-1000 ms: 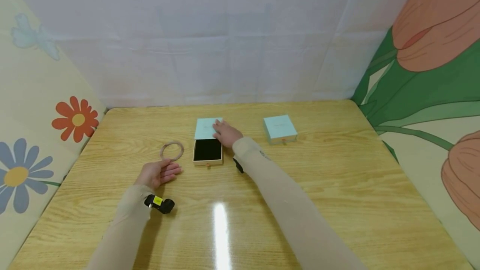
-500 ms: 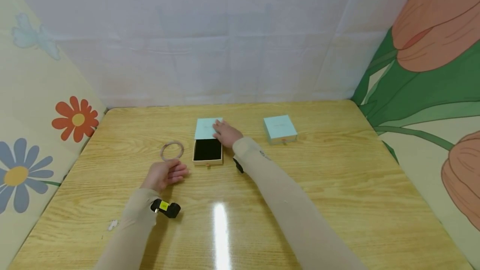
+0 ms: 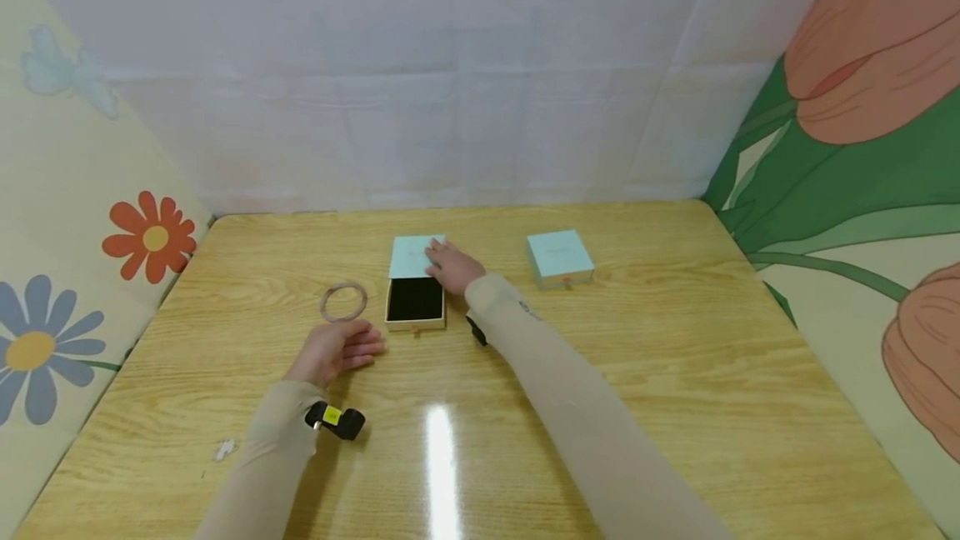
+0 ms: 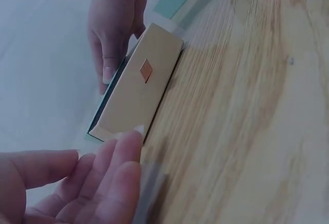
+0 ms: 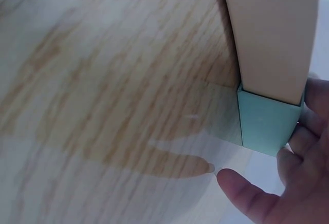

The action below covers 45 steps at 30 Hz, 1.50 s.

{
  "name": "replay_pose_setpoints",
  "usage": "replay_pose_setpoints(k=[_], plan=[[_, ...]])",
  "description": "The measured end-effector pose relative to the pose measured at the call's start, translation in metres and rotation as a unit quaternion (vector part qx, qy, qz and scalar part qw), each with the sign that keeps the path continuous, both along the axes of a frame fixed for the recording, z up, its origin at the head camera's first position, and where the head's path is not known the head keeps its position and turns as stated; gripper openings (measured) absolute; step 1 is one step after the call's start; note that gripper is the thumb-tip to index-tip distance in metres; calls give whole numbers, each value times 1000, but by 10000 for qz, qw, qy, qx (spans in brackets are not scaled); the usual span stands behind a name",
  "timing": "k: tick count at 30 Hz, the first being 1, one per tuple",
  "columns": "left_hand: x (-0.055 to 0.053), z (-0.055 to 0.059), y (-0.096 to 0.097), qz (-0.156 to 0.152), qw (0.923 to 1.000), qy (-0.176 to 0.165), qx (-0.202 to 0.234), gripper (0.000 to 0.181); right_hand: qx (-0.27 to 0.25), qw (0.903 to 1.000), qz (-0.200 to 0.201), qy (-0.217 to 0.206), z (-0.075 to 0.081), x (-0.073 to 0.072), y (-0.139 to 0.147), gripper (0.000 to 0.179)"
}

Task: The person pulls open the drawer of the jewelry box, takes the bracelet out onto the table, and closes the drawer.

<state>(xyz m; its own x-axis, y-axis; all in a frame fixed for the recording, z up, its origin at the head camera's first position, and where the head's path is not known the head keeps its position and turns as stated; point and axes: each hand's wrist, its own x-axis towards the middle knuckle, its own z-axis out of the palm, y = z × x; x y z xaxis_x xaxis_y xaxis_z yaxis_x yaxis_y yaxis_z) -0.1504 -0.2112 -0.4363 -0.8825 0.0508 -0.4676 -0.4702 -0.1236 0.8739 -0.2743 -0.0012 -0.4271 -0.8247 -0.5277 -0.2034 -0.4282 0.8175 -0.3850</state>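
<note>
On the table sits a light teal drawer box (image 3: 411, 258) with its cream tray (image 3: 416, 325) pulled out toward me, showing a black lining (image 3: 416, 299). My right hand (image 3: 454, 267) rests its fingers on the right part of the teal sleeve; in the right wrist view its thumb (image 5: 247, 196) stays apart from the box. My left hand (image 3: 330, 354) holds nothing, palm turned right and fingers loosely extended, in front and left of the tray. Just beyond it lies a pinkish bangle (image 3: 343, 302); whether they touch I cannot tell. A small copper-coloured tab (image 4: 146, 71) marks the tray front.
A second teal box (image 3: 561, 258), closed, stands to the right at the back of the wooden table (image 3: 660, 407). A white cloth (image 3: 480, 107) hangs behind. A small whitish mark (image 3: 224, 449) shows beside the left sleeve.
My left hand has moved a little to the right and toward me, away from the bangle. The right hand, both boxes and the bangle stay put.
</note>
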Motion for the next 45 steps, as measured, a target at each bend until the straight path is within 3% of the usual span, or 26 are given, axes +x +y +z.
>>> replay_pose_setpoints(k=[8, 19, 36, 42, 43, 45], plan=[[1, -5, 6, -273, 9996, 83, -48, 17, -31, 10000, -26, -22, -2, 0, 1, 52], [2, -9, 13, -695, 9974, 186, 72, 21, -99, 9999, -87, -80, -4, -4, 0, 52], [1, -11, 29, -765, 9963, 88, 393, 26, -62, 9999, -77, -85, -3, -1, -1, 52], [0, -12, 34, -697, 9965, 57, 461, 26, -183, 9993, -130, -312, -7, -9, -2, 53], [0, -12, 34, -687, 9965, 49, 478, 26, -278, 9994, -75, -216, -17, -15, 0, 54], [0, -12, 36, -699, 9962, 29, 512, 28, -302, 9992, -88, -252, -19, -18, -1, 54]])
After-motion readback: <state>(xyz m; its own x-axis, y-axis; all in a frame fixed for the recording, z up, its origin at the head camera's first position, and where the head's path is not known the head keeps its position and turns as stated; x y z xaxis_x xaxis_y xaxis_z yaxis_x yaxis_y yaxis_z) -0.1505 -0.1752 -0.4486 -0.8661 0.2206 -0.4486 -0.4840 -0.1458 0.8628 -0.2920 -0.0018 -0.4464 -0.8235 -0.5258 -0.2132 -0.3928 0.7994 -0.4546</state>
